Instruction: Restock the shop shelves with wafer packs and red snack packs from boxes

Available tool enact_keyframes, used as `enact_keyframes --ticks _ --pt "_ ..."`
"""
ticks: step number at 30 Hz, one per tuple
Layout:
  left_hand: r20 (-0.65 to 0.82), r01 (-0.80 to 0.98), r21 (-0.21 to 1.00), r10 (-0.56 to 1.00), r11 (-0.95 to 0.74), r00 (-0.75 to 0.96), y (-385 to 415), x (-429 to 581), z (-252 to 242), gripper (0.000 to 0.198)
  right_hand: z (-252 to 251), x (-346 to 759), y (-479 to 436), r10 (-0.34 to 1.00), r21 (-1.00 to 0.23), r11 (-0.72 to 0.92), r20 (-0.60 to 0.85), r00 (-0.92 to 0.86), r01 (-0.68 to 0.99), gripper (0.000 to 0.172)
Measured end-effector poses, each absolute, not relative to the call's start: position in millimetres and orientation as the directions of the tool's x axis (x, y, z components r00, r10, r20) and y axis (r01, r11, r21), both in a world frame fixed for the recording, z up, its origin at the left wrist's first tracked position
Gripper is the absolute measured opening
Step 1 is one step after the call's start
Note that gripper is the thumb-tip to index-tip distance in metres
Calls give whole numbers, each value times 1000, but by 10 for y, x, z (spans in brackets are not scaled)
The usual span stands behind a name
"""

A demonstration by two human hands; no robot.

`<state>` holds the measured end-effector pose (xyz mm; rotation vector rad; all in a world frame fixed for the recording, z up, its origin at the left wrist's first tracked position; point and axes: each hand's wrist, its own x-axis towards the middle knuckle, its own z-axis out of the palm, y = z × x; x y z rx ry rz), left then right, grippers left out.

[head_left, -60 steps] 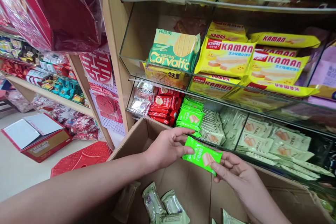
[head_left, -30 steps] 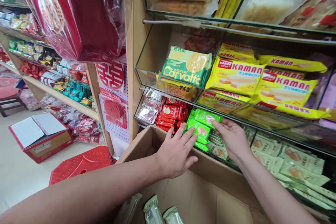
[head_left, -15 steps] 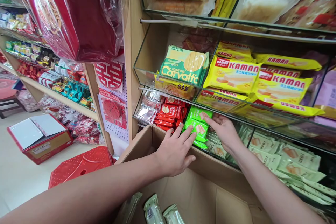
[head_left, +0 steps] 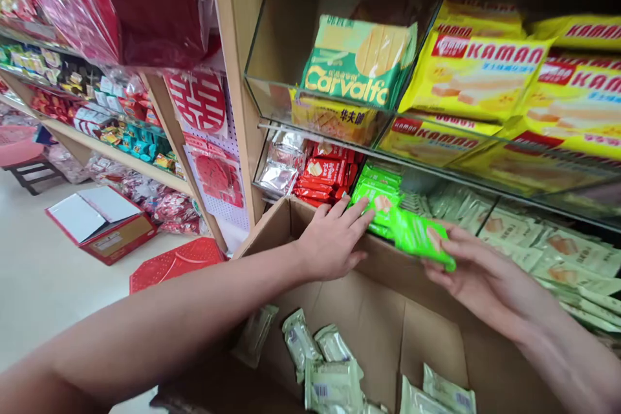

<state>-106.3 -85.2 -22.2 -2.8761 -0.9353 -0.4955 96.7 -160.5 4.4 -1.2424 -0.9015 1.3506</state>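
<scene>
My right hand (head_left: 478, 265) grips a bright green snack packet (head_left: 420, 236) by its right end, just above the rim of an open cardboard box (head_left: 431, 330). The packet's left end is close to the other green packets (head_left: 378, 187) stacked in the low shelf bin; whether they touch I cannot tell. With fingers spread, my left hand (head_left: 332, 239) reaches over the box's far wall and rests its fingertips at the stack's left edge. Several pale green wrapped snacks (head_left: 334, 383) lie on the bottom of the box.
Red packets (head_left: 324, 171) and silver ones (head_left: 281, 165) fill the bin's left side. Pale green packets (head_left: 557, 249) lie to the right. A clear shelf above holds yellow wafer packs (head_left: 478, 74). A red stool (head_left: 177, 262) and a red-and-white carton (head_left: 104, 220) stand on the floor.
My right hand has drawn a green packet out of the stack, toward the right and nearer to me. My left hand stays by the stack. The view has shifted, showing more of the box's inside.
</scene>
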Motion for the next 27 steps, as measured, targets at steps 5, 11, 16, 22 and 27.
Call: enact_keyframes --ticks 5,11,16,22,27 --pt "303 547 118 554 -829 775 -835 -1040 -203 58 -814 750 -2050 823 -827 -562 -559 -99 -4 33" --pt "302 550 145 566 -823 767 -849 -1069 -213 59 -1840 806 -2099 841 -826 -535 -500 210 178 37" --pt "319 537 139 551 -832 771 -863 -1130 -221 58 -1653 712 -2115 994 -730 -98 -35 105 677 26" --pt "314 529 133 542 -838 779 -863 -1162 -200 59 -1522 274 -2315 868 -525 58 -393 -303 849 53" --pt "350 496 183 527 -849 774 -838 -1171 -198 56 -1499 281 -2320 845 -612 -1 -423 -326 791 32"
